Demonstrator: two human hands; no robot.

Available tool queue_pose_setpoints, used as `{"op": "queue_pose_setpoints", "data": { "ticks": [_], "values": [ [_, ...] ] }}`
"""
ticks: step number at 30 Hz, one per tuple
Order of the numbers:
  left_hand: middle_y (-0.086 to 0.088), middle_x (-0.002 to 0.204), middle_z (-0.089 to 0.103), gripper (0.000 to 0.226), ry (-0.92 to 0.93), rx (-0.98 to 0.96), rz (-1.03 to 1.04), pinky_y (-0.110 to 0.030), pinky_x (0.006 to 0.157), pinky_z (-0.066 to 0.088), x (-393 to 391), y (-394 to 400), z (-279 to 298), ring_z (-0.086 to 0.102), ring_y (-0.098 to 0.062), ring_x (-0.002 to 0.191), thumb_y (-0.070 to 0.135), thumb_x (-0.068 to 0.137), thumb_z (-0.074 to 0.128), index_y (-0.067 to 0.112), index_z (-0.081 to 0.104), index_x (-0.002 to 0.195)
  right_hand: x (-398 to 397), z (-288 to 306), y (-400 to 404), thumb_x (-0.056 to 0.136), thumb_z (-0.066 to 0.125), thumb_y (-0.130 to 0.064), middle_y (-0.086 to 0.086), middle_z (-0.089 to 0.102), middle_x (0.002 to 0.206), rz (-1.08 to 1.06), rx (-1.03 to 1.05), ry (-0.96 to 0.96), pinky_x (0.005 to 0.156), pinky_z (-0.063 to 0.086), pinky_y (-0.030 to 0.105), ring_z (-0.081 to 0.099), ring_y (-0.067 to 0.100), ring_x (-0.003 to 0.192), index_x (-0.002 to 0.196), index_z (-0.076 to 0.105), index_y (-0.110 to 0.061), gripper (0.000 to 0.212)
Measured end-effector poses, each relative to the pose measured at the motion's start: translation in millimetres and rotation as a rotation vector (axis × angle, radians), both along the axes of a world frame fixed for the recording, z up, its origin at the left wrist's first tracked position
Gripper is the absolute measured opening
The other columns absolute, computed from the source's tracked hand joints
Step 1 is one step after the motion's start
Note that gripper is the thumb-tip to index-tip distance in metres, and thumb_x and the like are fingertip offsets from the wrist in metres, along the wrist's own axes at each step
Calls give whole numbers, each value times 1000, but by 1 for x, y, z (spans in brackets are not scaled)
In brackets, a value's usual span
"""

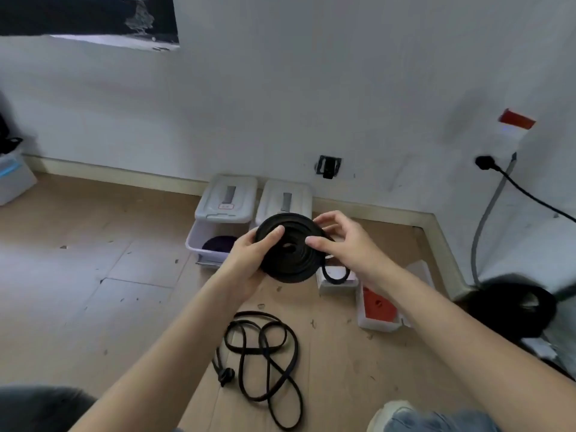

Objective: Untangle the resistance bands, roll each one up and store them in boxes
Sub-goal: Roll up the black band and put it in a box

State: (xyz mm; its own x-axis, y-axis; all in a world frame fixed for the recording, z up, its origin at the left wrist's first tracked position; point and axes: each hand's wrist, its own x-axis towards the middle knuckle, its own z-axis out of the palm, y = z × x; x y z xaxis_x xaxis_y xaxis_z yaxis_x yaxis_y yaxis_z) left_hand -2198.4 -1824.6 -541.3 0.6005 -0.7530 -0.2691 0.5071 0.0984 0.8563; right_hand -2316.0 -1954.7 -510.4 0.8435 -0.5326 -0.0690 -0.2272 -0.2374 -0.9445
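In the middle of the frame, two bare hands hold up a black band rolled into a flat round coil (288, 247). The left hand (249, 260) grips the coil from the lower left, with its thumb pressed on the front and its fingers curled behind. The right hand (341, 241) is on the right side of the coil. Its thumb touches the front of the roll and its fingers curl over the top edge, so its grip is closed on the band too. A loose end of the band (335, 274) hangs down in a small loop under the right hand.

Just behind the hands, by the wall, sit two pale boxes. The left box (199, 241) is open, with its lid (227, 198) tipped up behind it and a purple roll (218, 244) inside. The right box (285, 198) is mostly hidden by the coil.

Low in the middle of the frame, another black band (261, 363) lies tangled in loops on the wooden floor (93, 275). To the right of the hands is a white tray with something red in it (378, 305). A black cable (530, 194) is plugged into the wall at the right.
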Motion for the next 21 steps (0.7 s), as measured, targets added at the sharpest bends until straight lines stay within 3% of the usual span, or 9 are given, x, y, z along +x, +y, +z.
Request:
{"op": "queue_pose_setpoints", "data": {
  "ticks": [3,5,8,10,12,13,15,19,21],
  "values": [
    [-22,117,62,35,178,22,127,-34,80,53,5,-10,-35,62,-30,102,15,93,53,-2,54,123,27,-48,8,88,61,-8,5,61,116,-62,162,-5,74,52,24,59,20,106,106,56,-33,32],
    [-18,117,63,37,204,64,97,-32,79,53,15,-12,-56,62,-27,102,17,92,55,2,52,126,45,-72,9,90,52,-3,3,64,111,-149,248,-18,74,51,20,63,11,97,110,60,-30,35],
    [-8,113,65,51,2,205,-99,-32,73,56,46,-11,-82,66,-20,98,19,81,69,23,49,128,66,-90,-11,88,46,-1,-9,65,94,-70,84,40,65,50,12,63,-4,78,102,64,-29,36],
    [-5,110,66,44,-121,229,-227,-29,68,55,67,-14,-94,68,-16,95,17,81,69,31,55,121,84,-101,-28,88,49,-2,-9,63,96,62,-30,125,77,51,18,61,2,90,105,61,-23,29],
    [-4,110,66,35,-159,250,-183,-26,64,55,82,-26,-106,67,-14,93,16,85,66,29,59,116,102,-117,-39,89,56,-9,-3,55,104,25,-91,184,88,45,26,54,15,105,107,52,-17,20],
    [-4,110,66,32,-154,267,-109,-25,61,55,89,-33,-111,67,-15,92,15,86,64,26,59,116,110,-126,-42,89,59,-16,-2,50,106,-41,-123,199,88,40,24,51,17,108,108,50,-15,21],
    [-7,111,64,32,-156,320,47,-26,60,56,100,-48,-125,64,-17,94,13,88,62,20,58,119,122,-143,-45,87,64,-29,2,45,117,-76,-179,223,92,36,21,46,18,117,120,49,-11,40],
    [-13,114,63,33,-177,405,189,-40,80,55,107,-76,-151,61,-27,102,8,89,60,11,55,121,130,-174,-51,63,77,-55,5,30,144,149,-346,438,106,26,31,28,21,134,146,22,-15,108],
    [-14,114,63,29,-196,435,166,-42,82,54,107,-88,-161,61,-28,103,8,89,59,12,56,117,132,-184,-58,56,78,-59,6,38,139,106,-503,457,101,32,34,33,25,129,142,29,-17,107]
  ]
}}
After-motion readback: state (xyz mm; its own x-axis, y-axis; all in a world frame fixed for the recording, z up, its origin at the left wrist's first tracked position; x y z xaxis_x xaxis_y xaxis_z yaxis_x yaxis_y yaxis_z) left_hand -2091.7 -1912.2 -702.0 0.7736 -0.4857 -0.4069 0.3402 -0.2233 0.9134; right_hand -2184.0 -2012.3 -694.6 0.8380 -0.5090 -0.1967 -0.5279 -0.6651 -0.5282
